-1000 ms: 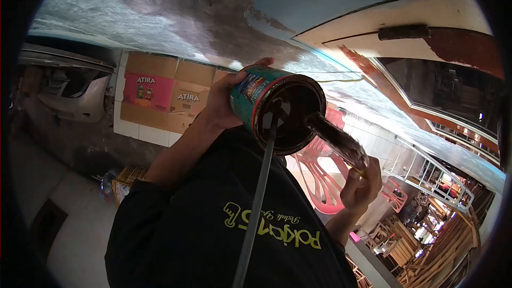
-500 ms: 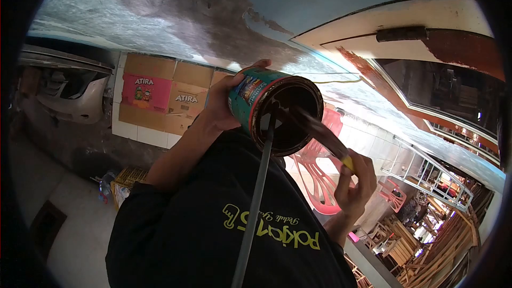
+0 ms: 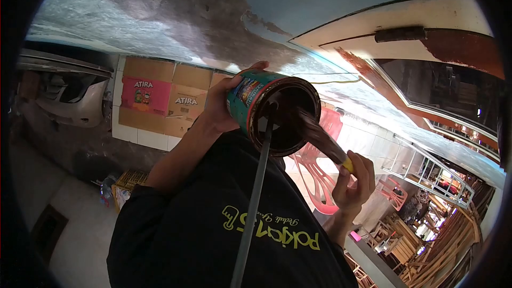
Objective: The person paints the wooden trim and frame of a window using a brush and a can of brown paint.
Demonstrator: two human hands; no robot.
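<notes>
My left hand [image 3: 220, 108] is wrapped around a teal, colourfully labelled paint can [image 3: 241, 98], holding it tilted with its open mouth towards me. Dark brown paint coats the can's rim and inside. Pinched by its yellow handle end, a paintbrush [image 3: 326, 143] is in my right hand [image 3: 353, 185]. The brush slants into the can's mouth, and its brown-coated tip is lost in the dark interior. A long thin grey rod or cord [image 3: 253, 197] runs from the bottom of the view up across the can's opening.
A partly brown-painted wooden frame with dark glass [image 3: 442, 82] stands at right. Flattened cardboard [image 3: 186, 88] lies at left, near a vehicle [image 3: 74, 98] and a yellow crate [image 3: 130, 178]. Behind the brush are a red plastic chair [image 3: 314, 181], a white metal ladder-like frame [image 3: 426, 173] and stacked timber [image 3: 453, 240].
The can has shifted slightly left in my left hand. My right hand has moved the brush a little at the can's mouth, showing more of its wet brown side.
</notes>
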